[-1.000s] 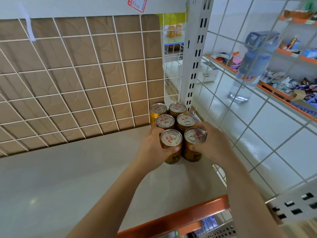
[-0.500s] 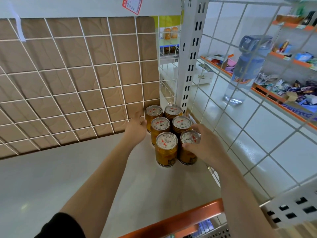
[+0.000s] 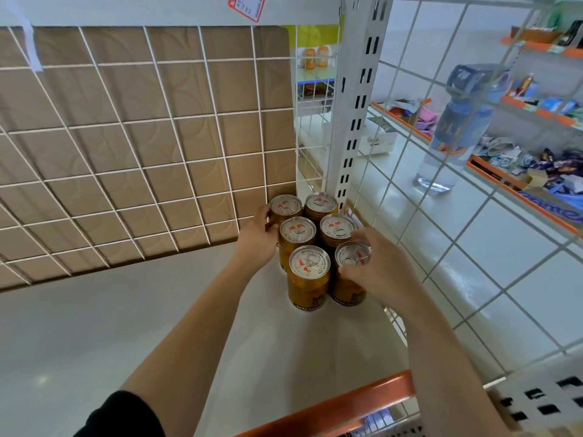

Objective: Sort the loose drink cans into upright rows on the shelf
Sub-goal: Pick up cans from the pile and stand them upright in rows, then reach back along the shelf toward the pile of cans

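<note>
L hand (image 3: 255,239) on rear-left can (image 3: 285,207), fingertips hidden – can't tell if gripping. R hand (image 3: 380,272) fingers curl round front-right can (image 3: 351,258), covering its right side. Six cans (image 3: 298,230) upright, rear-right shelf (image 3: 126,326) corner; side grid (image 3: 454,244) just beside, open room left & front.

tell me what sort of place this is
Probably a small shop: a price tag above the shelf, rows of identical cans, and packaged snacks further right.

shelf (image 3: 94,326) open leftward, wire grid (image 3: 454,246) (right side) hems cans (image 3: 297,231)
</note>
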`<action>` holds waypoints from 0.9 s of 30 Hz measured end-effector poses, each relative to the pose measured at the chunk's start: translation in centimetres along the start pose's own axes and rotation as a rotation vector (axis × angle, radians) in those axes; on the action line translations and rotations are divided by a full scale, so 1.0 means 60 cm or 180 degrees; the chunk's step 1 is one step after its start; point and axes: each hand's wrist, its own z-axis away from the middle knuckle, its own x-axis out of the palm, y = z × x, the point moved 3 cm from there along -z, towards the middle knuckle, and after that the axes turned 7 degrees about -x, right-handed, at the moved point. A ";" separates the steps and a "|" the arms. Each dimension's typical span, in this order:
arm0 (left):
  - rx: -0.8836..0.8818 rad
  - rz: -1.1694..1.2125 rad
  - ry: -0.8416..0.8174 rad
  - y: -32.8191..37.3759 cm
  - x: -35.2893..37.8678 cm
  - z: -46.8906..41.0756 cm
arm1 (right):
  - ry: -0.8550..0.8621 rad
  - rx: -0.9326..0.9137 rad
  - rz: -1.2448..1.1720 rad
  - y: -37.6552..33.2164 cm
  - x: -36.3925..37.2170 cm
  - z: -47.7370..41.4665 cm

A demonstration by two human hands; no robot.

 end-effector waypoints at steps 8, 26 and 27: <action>0.0180 -0.0628 -0.0245 -0.003 -0.015 0.045 | 0.0359 -0.0203 0.0273 -0.043 0.013 0.007; -0.0593 -0.1955 0.1323 -0.286 -0.408 0.376 | -0.0748 -0.2342 0.1000 -0.458 0.353 0.176; -0.0685 -0.1961 0.1405 -0.314 -0.443 0.405 | -0.0817 -0.2475 0.0981 -0.496 0.382 0.202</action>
